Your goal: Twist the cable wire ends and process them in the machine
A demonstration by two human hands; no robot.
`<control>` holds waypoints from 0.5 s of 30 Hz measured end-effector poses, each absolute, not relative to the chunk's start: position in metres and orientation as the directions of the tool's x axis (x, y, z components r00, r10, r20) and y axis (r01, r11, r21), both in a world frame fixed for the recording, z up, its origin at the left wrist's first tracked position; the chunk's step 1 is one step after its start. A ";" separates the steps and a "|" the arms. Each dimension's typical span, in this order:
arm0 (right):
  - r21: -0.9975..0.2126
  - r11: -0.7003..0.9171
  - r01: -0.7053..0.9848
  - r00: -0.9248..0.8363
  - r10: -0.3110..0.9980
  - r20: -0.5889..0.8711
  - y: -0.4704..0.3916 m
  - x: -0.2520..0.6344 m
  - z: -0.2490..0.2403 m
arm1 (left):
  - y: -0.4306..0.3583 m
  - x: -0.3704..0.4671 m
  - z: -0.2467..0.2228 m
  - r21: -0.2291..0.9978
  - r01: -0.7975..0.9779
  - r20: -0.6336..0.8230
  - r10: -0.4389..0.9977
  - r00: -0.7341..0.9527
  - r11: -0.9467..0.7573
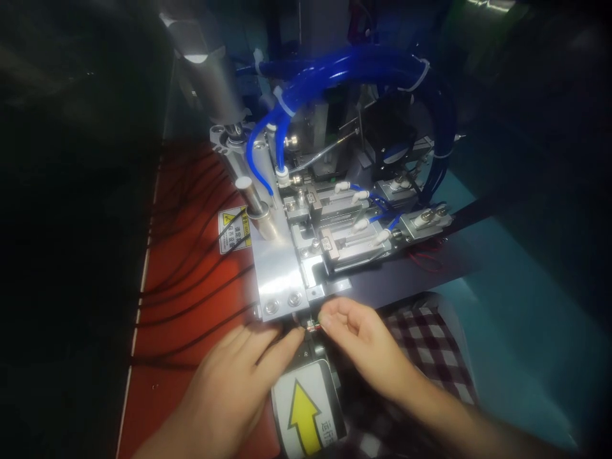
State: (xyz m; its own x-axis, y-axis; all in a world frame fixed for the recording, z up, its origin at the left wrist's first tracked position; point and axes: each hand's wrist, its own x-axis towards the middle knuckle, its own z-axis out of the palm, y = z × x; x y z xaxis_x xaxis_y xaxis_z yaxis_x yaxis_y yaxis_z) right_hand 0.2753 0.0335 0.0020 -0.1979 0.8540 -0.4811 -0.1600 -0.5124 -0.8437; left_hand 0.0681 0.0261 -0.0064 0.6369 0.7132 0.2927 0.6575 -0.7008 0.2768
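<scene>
At the front of a metal machine, a small part with thin red and white wires lies between my two hands. My right hand is closed in a pinch of thumb and forefinger on the thin wires at its right side. From the left, my left hand reaches in with its thumb tip beside the same part. Its fingertips go under the edge of the shiny metal plate, so what they grip is hidden. Just below the hands is a white label with a yellow arrow.
Several black cables run across the red table on the left. Thick blue air hoses arch over the pneumatic cylinders. A metal post stands on the plate. Checked cloth shows behind my right forearm.
</scene>
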 end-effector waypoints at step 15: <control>-0.842 -0.528 -0.110 -0.218 0.839 -0.498 0.034 0.275 0.003 | 0.034 0.065 0.006 0.164 0.622 0.272 0.641 0.718 -0.766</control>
